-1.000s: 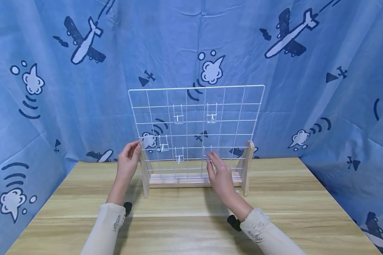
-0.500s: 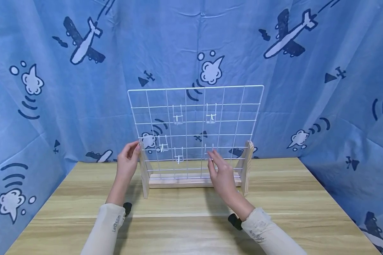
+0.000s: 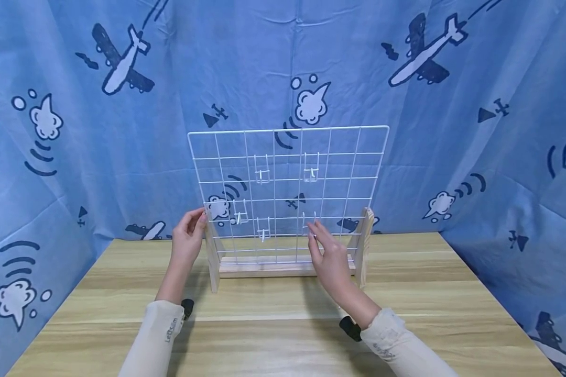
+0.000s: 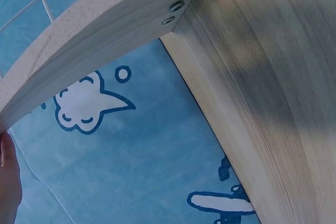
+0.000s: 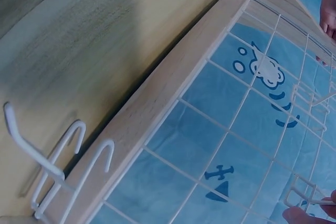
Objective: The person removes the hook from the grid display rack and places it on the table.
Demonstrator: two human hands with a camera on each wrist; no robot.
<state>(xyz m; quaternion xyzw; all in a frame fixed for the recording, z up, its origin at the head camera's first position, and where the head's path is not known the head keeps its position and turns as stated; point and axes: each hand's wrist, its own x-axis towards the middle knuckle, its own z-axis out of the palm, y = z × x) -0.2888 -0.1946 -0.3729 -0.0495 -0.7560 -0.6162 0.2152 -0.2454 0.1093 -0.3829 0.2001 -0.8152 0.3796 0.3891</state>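
Note:
A white wire grid panel (image 3: 287, 188) stands upright in a wooden stand (image 3: 264, 269). My left hand (image 3: 187, 235) holds the top of the stand's left upright (image 3: 212, 256); its fingers (image 4: 8, 156) show at the edge of the left wrist view. Low on the grid's right half, my right hand (image 3: 332, 262) pinches a white wire hook (image 3: 309, 222). Fingertips (image 5: 296, 216) hold that hook from the front in the right wrist view. Several like hooks hang on the grid, among them an upper left hook (image 3: 262, 172) and an upper right hook (image 3: 311, 170).
A loose white hook (image 5: 58, 174) lies on the wooden table (image 3: 264, 324) in front of the stand's crossbar; my right arm hides it in the head view. Two screw heads (image 4: 176, 7) show on the upright. A blue printed curtain (image 3: 245, 63) surrounds the table's far sides.
My right hand and the hook in it have shifted slightly to the right along the grid. My left hand has stayed at the upright.

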